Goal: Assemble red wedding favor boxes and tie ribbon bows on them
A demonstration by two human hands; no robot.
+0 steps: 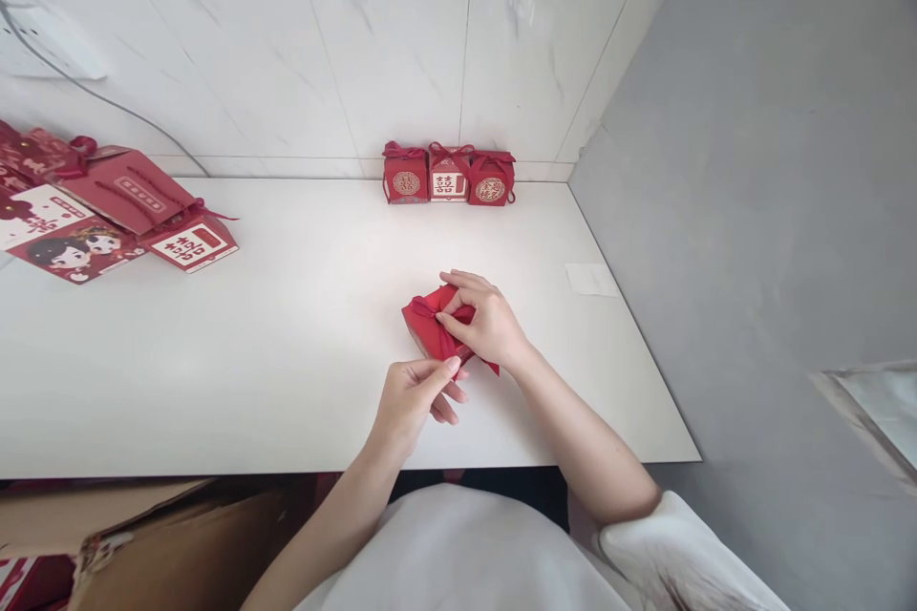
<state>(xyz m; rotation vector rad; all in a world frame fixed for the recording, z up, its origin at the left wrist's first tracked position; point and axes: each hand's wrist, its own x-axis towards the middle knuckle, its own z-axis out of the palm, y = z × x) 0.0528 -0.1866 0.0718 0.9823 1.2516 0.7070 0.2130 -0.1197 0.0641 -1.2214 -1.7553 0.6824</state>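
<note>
right hand [487,320] pinches the ribbon [438,332] on a red box [424,320]; left hand [414,396] fingers grip the ribbon's end, on the table [287,344].

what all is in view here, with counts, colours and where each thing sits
gift box: 1, red, mid-table under the hands
ribbon: 1, red, across that box
finished gift boxes: 3, red with bows and round or square emblems, in a row at the back wall
flat box blanks: several, red with white panels and cartoon figures, piled at the table's left end
paper slip: 1, white, near the table's right edge
table: 1, white, against the tiled wall
cardboard carton: 1, brown, below the near edge, left
wall socket: 1, white with grey cable, upper left
left hand: 1, pinch grip at the ribbon
right hand: 1, on the box, pinching the ribbon
</note>
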